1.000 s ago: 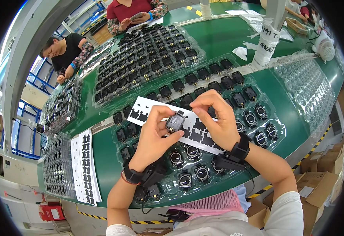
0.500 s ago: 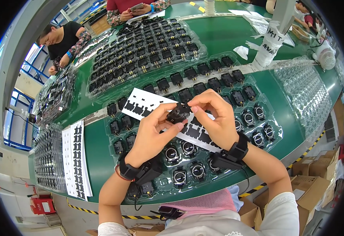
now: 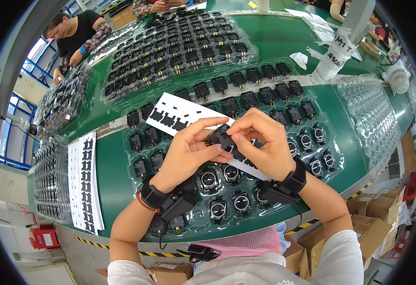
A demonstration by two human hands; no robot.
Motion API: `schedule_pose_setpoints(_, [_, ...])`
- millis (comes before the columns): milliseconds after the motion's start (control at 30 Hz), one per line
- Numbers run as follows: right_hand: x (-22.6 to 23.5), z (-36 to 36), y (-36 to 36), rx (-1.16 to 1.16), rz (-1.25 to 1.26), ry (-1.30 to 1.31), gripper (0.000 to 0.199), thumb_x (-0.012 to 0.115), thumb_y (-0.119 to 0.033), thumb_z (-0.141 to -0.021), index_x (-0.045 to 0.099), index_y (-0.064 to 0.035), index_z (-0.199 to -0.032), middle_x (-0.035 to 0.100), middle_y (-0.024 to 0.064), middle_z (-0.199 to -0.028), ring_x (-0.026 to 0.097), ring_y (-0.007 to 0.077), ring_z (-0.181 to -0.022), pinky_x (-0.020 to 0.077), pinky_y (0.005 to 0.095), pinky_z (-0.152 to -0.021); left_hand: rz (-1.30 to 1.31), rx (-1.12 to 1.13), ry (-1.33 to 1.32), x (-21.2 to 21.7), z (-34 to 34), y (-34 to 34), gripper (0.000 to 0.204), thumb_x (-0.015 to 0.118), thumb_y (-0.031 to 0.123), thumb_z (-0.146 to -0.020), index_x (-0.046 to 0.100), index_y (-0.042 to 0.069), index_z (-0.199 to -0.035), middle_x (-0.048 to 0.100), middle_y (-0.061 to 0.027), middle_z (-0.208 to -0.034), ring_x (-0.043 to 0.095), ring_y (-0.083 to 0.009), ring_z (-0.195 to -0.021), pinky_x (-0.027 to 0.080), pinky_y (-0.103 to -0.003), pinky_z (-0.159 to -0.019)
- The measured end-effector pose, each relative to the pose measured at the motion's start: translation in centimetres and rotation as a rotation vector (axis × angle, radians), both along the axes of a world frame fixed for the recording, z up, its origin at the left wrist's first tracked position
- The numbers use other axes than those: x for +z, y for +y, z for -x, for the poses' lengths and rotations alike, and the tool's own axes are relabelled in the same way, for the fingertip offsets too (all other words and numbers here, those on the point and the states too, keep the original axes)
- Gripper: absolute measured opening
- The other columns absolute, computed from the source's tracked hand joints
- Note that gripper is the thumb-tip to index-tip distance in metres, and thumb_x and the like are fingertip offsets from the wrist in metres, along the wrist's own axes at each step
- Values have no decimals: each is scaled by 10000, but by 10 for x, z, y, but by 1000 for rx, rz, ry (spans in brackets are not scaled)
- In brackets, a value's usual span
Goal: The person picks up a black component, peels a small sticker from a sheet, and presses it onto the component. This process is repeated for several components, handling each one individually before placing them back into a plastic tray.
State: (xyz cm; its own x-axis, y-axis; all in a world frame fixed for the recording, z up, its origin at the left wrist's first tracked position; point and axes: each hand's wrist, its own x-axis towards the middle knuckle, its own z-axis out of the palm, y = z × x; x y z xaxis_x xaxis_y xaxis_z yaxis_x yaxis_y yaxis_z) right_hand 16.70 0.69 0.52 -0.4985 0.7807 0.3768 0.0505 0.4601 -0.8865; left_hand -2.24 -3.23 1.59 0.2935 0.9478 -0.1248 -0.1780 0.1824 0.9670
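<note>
In front of my chest, above the tray, my left hand (image 3: pixel 181 154) holds a small black plastic housing (image 3: pixel 220 136) between thumb and fingers. The thumb and forefinger of my right hand (image 3: pixel 263 149) are closed at the housing's right edge; whether a thin piece lies between them is hidden. Beneath both hands a white sheet with black die-cut stickers (image 3: pixel 189 110) lies aslant across a clear plastic tray (image 3: pixel 200 209). The tray carries rows of black housings, those near me and on the right showing round silver-rimmed parts (image 3: pixel 209 179). Each wrist wears a black strap with a box.
More sticker sheets (image 3: pixel 85 183) and a tray stack (image 3: pixel 51 183) stand on the left. A larger filled tray (image 3: pixel 177 50) is farther back. To the right are clear trays (image 3: pixel 372 116), a taped post (image 3: pixel 332 59) and a white fan (image 3: pixel 396 78). Co-workers sit across the table.
The black housing has tilted in my left hand and shows a flatter dark face. My right fingers have come down closer on its edge. The whole view has shifted slightly.
</note>
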Motion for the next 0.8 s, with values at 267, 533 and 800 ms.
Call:
schedule_pose_setpoints(267, [-2, 1, 0, 10, 59, 28, 146, 561, 78, -800, 612, 15, -921, 536, 57, -913, 559, 92, -781, 486, 214, -652, -51, -111, -177, -8, 7, 1, 481, 390, -84, -841, 400, -37, -1320, 493, -176, -1255, 611, -292, -1014, 519, -365, -897])
schedule_pose_setpoints(533, [-2, -1, 0, -8, 119, 42, 150, 563, 74, -797, 620, 8, -919, 544, 38, -871, 557, 85, -753, 466, 211, -657, -51, -103, -152, -8, 8, 1, 521, 365, -108, -819, 391, -33, -1334, 513, -179, -1238, 596, -284, -1045, 504, -365, -920])
schedule_pose_setpoints(800, [0, -1, -1, 20, 110, 35, 135, 589, 58, -792, 632, 5, -908, 538, 33, -863, 535, 72, -719, 443, 202, -630, -54, -105, -134, -8, 7, -1, 512, 373, -110, -842, 377, -28, -1347, 516, -174, -1237, 590, -264, -1054, 496, -359, -929])
